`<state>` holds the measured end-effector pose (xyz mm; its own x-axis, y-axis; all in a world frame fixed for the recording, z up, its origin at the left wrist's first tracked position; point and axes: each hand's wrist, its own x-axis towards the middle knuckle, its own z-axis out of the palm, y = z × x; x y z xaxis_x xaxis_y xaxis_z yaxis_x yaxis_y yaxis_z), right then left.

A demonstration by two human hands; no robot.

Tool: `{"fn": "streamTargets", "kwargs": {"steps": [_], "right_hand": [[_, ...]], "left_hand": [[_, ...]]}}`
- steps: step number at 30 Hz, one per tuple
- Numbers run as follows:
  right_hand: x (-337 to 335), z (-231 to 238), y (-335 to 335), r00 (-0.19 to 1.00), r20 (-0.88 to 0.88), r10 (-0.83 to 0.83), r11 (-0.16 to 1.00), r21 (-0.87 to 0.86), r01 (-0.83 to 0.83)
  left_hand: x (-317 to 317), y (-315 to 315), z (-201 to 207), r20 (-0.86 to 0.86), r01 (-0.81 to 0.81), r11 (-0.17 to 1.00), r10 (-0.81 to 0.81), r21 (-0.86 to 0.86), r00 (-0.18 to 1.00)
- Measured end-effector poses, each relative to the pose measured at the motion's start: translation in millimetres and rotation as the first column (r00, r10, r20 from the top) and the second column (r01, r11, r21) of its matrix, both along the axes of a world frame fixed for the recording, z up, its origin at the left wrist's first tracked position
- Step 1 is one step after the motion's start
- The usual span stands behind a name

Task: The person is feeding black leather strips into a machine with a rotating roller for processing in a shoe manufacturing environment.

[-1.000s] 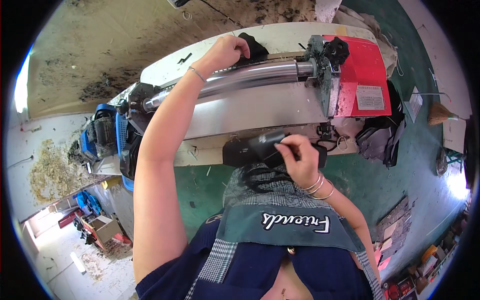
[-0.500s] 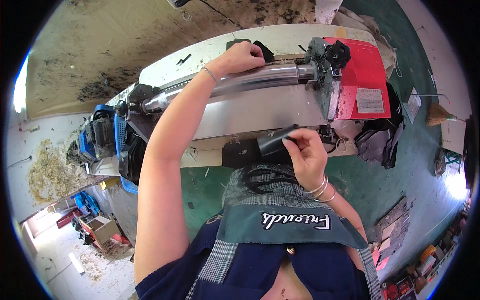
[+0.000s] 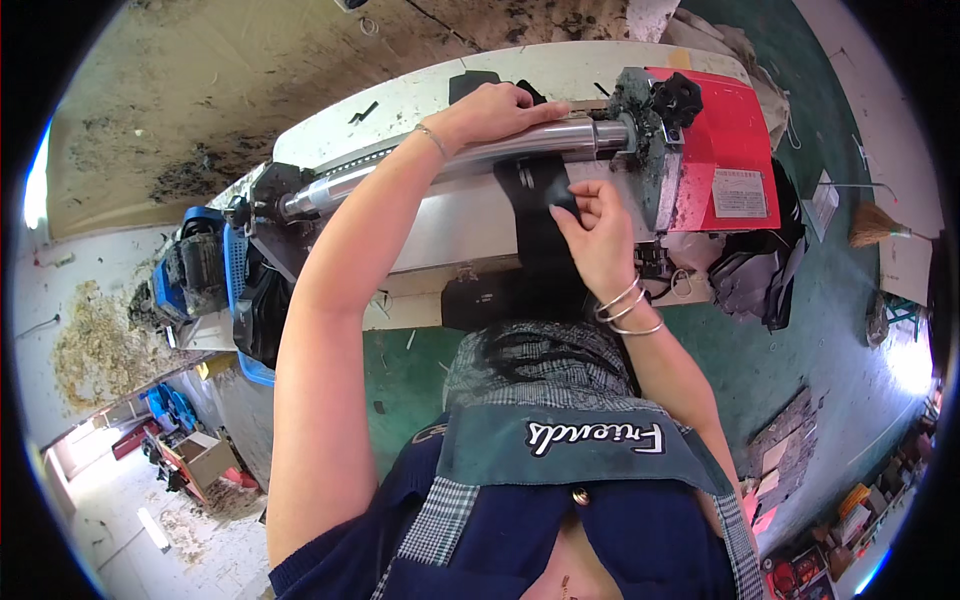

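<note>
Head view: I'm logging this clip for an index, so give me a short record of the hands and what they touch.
Left hand: left hand rests on top of the metal roller, beside a black piece.
Right hand: right hand pinches the black strip hanging below the roller.
Machine: red housing at the roller's right end.
Surface: white worktable.
Below: green floor.
</note>
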<state>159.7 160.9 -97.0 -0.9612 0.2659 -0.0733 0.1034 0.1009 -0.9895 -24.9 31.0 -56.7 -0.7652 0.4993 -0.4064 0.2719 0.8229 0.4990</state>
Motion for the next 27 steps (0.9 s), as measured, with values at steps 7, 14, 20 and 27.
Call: {"fn": "streamTargets", "kwargs": {"steps": [7, 14, 20, 27], "right_hand": [[76, -9, -1, 0.95, 0.082, 0.3, 0.87, 0.384, -0.308], [48, -186, -80, 0.775, 0.022, 0.631, 0.366, 0.873, -0.323], [53, -136, -75, 0.666, 0.096, 0.74, 0.312, 0.828, -0.466], [63, -73, -38, 0.688, 0.052, 0.724, 0.503, 0.643, -0.578]], "left_hand": [[29, -24, 49, -0.365, 0.201, 0.919, -0.069, 0.338, 0.928], [33, -13, 142, -0.553, 0.356, 0.859, -0.106, 0.367, 0.826], [-21, -19, 196, -0.758, 0.04, 0.928, 0.278, 0.371, 0.589], [-51, -46, 78, -0.703, 0.411, 0.909, -0.252, 0.062, 0.665]]}}
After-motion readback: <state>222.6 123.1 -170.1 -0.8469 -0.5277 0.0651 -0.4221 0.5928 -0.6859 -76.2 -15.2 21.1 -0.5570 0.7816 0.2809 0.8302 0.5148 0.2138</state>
